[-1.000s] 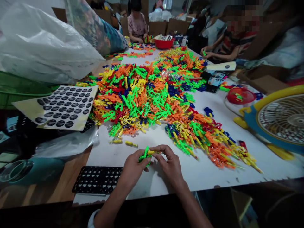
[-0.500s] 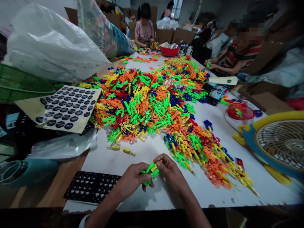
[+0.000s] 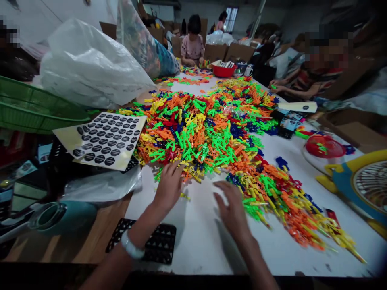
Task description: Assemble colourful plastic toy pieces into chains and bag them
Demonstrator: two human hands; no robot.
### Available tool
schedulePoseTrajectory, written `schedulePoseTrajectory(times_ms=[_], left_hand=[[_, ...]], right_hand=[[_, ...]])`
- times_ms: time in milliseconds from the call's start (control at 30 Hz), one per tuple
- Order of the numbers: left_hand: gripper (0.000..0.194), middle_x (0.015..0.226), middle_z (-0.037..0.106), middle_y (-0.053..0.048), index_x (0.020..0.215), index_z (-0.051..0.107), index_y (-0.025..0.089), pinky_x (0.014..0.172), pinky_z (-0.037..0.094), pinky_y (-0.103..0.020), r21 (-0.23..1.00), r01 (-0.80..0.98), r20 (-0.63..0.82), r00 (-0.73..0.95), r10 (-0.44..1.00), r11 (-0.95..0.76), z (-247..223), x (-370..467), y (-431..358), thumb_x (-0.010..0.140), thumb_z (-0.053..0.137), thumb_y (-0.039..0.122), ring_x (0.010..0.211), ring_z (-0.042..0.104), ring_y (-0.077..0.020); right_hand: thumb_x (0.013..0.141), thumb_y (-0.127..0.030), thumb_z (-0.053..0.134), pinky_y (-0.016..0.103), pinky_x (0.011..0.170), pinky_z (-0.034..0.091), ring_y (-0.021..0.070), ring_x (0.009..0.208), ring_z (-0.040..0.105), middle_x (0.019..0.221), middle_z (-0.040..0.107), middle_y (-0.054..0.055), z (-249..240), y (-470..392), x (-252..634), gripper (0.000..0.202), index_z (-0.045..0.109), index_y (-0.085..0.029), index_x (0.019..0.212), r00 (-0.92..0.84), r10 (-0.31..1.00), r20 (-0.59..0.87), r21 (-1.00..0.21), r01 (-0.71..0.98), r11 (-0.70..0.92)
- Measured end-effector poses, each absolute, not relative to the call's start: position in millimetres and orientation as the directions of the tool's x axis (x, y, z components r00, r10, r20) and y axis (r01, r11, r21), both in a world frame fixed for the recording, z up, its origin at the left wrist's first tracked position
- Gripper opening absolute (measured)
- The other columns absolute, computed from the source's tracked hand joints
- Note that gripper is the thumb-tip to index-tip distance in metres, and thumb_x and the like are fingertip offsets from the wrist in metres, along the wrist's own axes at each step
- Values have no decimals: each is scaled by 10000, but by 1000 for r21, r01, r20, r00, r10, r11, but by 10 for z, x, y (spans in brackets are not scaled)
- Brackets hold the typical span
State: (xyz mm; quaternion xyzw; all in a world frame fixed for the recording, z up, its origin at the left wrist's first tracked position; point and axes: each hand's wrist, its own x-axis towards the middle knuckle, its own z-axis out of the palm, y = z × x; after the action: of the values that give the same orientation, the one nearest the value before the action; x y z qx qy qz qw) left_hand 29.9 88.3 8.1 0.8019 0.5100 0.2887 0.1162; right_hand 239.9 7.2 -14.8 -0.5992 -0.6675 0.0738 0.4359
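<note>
At the near edge of the large pile of colourful plastic toy pieces (image 3: 193,133), my left hand (image 3: 169,186) reaches in with its fingers stretched over yellow and orange pieces. I cannot make out anything held in it. A pale bracelet (image 3: 132,245) circles that wrist. My right hand (image 3: 231,207) hovers above the white tabletop with fingers apart and nothing in them. It is nearest to a smaller spread of pieces (image 3: 290,201), green, yellow, orange and blue, on its right. A yellow piece (image 3: 185,196) lies partly hidden beside my left hand.
A black perforated tray (image 3: 160,243) lies under my left forearm. To the left are a sticker sheet (image 3: 110,139), a plastic bag (image 3: 104,187), a teal bottle (image 3: 71,217) and a green basket (image 3: 36,108). A fan (image 3: 347,181) stands right. Other people (image 3: 192,46) sit around the table.
The green toy piece that both hands held is no longer in them. My left hand has moved forward to the large pile; my right hand has opened and moved slightly forward. The view has shifted left.
</note>
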Motion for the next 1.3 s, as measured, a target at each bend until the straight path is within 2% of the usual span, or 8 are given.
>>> schedulePoseTrajectory(times_ms=[133,233,333,433,633,967,1133,1300], left_hand=[[303,1221,617,-156,1117,640,164,950,399,-523,255,824,361,404,840,-506,46,250,1274,845,512,124,1166,482,-322],[239,1080,670,-112,990,670,186,952,381,-474,247,806,391,424,816,-538,44,191,1303,876,469,124,1090,520,-276],[225,1021,672,-97,943,656,183,954,372,-443,255,802,421,411,808,-541,93,106,1161,898,440,142,1035,540,-251],[216,965,667,-86,990,627,175,846,433,-368,386,780,397,341,852,-492,167,74,894,922,425,212,920,582,-219],[197,953,672,-26,991,642,211,753,453,-260,847,505,69,205,976,-166,92,165,264,888,500,301,855,612,-162],[245,900,599,-50,993,660,202,797,444,-294,819,537,75,251,965,-203,76,145,-7,908,440,267,854,584,-182],[256,863,594,-39,986,679,211,748,449,-278,872,473,0,262,965,-128,17,45,5,896,457,301,812,591,-171],[213,864,645,-44,923,708,201,762,456,-270,911,407,-104,390,915,-70,-31,-28,4,849,527,286,822,610,-171]], right_hand=[[865,-209,582,422,792,479,261,918,540,987,620,103,-351,223,1581,161,629,-220,1018,-141,917,372,-595,723,353],[889,-213,539,381,734,473,225,815,539,864,618,67,-412,193,1515,79,608,-207,854,-60,949,310,-654,711,259],[913,-266,502,323,681,484,185,765,558,862,628,39,-351,93,1724,102,587,-210,919,101,965,240,-820,554,146],[919,-301,520,305,695,492,169,775,572,895,632,31,-209,-15,1880,120,592,-223,975,166,944,286,-859,480,176],[920,-201,542,358,785,494,206,900,577,939,645,56,-65,-136,1843,177,634,-260,1059,36,857,513,-682,623,382],[905,-67,477,392,756,494,215,857,566,964,673,83,-138,-299,1765,345,636,-249,1151,-171,809,563,-501,707,499],[886,-117,549,372,734,528,203,855,622,941,706,69,-223,-238,1808,271,700,-279,1043,-98,824,558,-672,529,518],[816,-290,685,350,703,553,201,798,669,869,718,61,-273,-134,1974,85,753,-258,855,-95,959,266,-940,196,280]])
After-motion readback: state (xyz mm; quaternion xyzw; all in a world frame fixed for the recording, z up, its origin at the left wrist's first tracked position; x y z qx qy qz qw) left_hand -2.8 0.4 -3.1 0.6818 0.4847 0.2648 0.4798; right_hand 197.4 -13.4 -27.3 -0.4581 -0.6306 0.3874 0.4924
